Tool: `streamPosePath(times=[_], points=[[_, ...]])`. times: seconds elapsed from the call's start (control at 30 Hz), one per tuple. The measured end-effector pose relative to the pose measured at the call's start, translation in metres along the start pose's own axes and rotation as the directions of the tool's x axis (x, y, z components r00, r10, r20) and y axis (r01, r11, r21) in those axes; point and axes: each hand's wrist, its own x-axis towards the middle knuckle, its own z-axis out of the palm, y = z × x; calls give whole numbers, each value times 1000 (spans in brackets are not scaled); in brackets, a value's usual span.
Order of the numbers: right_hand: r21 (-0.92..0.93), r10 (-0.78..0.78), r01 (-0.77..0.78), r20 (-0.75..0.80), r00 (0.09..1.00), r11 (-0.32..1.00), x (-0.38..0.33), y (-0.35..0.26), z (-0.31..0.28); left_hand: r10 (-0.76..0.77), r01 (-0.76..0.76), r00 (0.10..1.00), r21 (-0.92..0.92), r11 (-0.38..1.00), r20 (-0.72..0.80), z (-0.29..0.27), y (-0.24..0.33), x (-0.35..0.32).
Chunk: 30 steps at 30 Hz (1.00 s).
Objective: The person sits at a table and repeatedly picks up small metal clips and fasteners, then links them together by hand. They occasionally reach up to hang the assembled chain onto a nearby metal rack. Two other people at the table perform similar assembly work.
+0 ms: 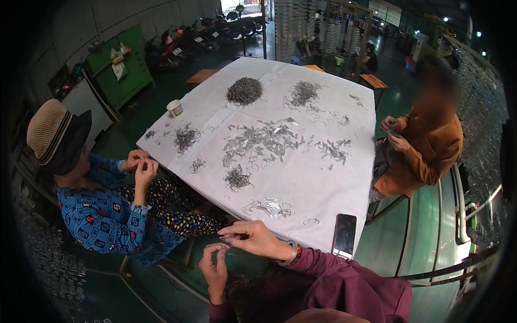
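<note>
My left hand (214, 269) is raised off the table's near edge, its thumb and fingers closed in a pinch. Just above it, my right hand (257, 239) also pinches, its fingertips close to the left ones. Between them shows a small thin metal piece (226, 240), too small to make out fully. On the white-covered table (301, 210), nearest my hands, lies a small heap of clear and wire pieces (268, 208). Beyond it are a heap of bent wire hooks (237, 177) and a wide scatter of shiny clear strips (261, 141).
A phone (344, 235) lies at the table's near right edge. Farther off are a dense dark heap (245, 91), a looser wire heap (305, 93) and a paper cup (174, 108). A co-worker in blue (102, 210) sits left, another in orange (431, 140) right, both handling small pieces.
</note>
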Motion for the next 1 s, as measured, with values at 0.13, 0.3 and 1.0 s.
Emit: streamPosePath(times=[0.13,0.3,1.0], points=[[66,30,-26,-56,998,997,-5,0,2,-43,44,999,43,998,-22,9,9,1],[102,58,-48,-92,994,994,-7,11,7,-20,22,999,52,998,-37,12,9,1],[523,368,-363,99,925,771,-11,47,-3,264,-470,837,382,795,480,126,-134,235]])
